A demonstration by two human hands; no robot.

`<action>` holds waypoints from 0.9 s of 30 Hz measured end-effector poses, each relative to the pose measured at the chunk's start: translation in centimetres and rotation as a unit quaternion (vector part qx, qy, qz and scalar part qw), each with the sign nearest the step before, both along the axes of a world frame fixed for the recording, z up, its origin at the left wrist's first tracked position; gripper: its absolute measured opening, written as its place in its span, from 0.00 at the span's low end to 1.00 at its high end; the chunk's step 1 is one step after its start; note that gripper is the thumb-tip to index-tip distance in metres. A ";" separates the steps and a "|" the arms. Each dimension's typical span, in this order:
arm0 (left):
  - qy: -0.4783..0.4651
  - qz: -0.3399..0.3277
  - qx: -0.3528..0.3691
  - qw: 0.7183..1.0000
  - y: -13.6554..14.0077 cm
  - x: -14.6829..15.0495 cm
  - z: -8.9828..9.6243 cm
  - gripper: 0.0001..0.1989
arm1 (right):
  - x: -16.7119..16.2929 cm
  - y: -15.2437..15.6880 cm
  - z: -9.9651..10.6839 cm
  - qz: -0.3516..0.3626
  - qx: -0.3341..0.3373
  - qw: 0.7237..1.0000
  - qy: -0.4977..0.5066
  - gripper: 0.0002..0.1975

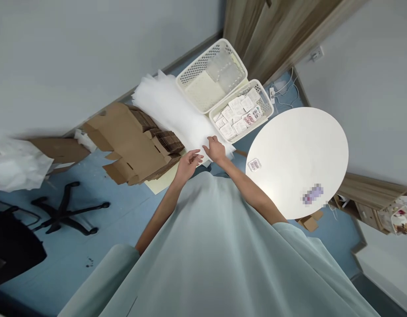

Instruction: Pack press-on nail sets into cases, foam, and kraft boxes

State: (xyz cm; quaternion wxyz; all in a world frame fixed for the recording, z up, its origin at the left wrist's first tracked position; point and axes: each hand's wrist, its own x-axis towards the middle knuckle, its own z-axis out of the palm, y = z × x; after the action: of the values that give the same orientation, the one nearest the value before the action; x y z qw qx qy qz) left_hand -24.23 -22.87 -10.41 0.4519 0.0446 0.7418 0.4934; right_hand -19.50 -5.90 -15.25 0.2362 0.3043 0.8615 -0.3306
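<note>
My left hand (189, 166) is above the near edge of a pile of thin white packing sheets (180, 112), beside folded cardboard boxes (130, 145). Its fingers are apart and hold nothing that I can see. At the near right end of the pile, my right hand (215, 150) has its fingers spread over the white sheets. Whether its fingertips touch them I cannot tell. Just beyond that hand stands a white plastic basket (269, 105) with many small white printed packets (236, 105) in it.
Another white basket (193, 66) holds something translucent. On the round white table (298, 149) lie a small square packet (254, 164) and a blurred purple item (312, 194). A black wheeled chair (63, 209) stands left, cables (291, 90) lie near the wall, and a wooden cabinet (371, 196) is right.
</note>
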 end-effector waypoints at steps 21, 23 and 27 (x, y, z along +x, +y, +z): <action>0.016 0.064 0.042 0.997 -3.1 -1.9 -0.6 0.30 | -2.7 -1.7 -2.5 0.087 0.097 0.987 -0.094 0.18; 0.018 0.066 0.047 0.997 -3.0 -1.8 -0.5 0.30 | -2.6 -1.6 -2.4 0.082 0.098 0.987 -0.096 0.18; 0.018 0.072 0.052 0.996 -3.0 -1.3 -0.4 0.30 | -2.1 -1.4 -1.4 0.059 0.105 0.991 -0.052 0.14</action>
State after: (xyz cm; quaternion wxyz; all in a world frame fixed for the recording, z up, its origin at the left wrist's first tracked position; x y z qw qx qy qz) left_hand -25.54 -25.86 -10.85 0.3987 0.0237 0.7245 0.5618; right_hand -21.55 -7.28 -16.67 0.2662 0.2931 0.8945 -0.2075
